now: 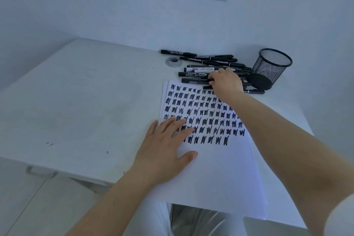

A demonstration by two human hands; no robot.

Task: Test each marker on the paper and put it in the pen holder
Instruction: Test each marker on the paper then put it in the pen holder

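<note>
Black markers (206, 63) heaped beside tipped mesh pen holder (268, 69); scribbled paper (210, 159) below

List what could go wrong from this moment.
1. The holder lies tipped on its side, so any marker put in may roll back out.
2. The right hand reaches into a loose marker pile; neighbours may scatter.
3. The paper overhangs the table edge; it could slide if the left hand lifts.

Left hand (164, 145) flat on scribbled paper (214, 168); right hand (225, 81) among markers (203, 67), perhaps gripping one.
</note>
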